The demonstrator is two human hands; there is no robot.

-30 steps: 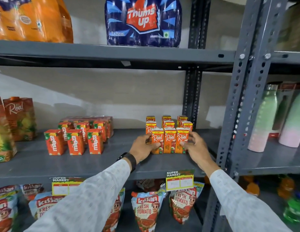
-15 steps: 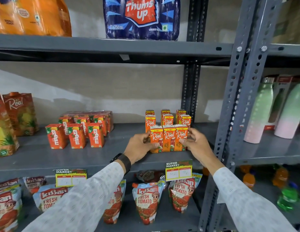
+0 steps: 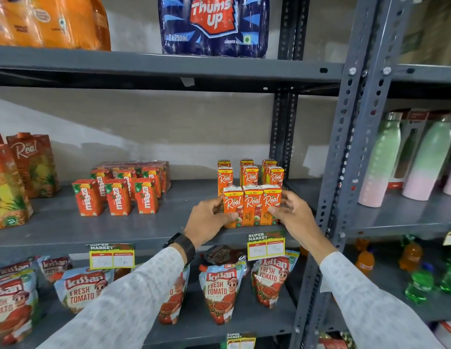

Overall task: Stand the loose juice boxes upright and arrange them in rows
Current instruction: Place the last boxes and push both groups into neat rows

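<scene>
We are at the squaring-up step. Our left hand (image 3: 212, 217) presses its thumb and fingers against the left side of the front row of Real juice boxes (image 3: 252, 207), and our right hand (image 3: 292, 217) cups the right side with fingers loosely spread, thumb on the outer box. The three front boxes stand upright and touch one another near the front edge of the grey shelf (image 3: 68, 227), with two more upright rows (image 3: 249, 172) just behind them. No box here looks toppled, so we judge the arranging nearly done. Next we would need to squeeze gently inward so the front row sits flush and lines up with the rows behind, then let go without tipping anything. The Maaza boxes (image 3: 118, 197) stand well apart to the left.
</scene>
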